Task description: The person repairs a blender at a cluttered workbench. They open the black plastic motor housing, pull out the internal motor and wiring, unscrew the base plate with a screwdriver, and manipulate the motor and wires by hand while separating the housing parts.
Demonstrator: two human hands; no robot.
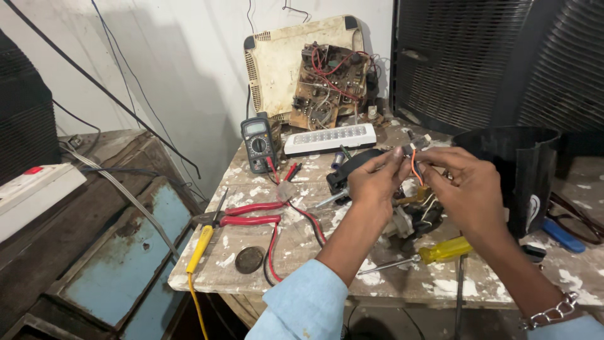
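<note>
I see both hands pinching a thin orange wire [416, 169] above the surface [390, 283]: left grip [375, 182] and right grip [462, 186] closed on it. Glossy black cylindrical tub [516, 170] right, contents hidden; yellow-handled screwdriver [434, 252] below, paint-flecked wood.

White wall [176, 56] behind – paint-spattered wooden table [402, 283] – dark ribbed cabinets [478, 56] at right.
</note>
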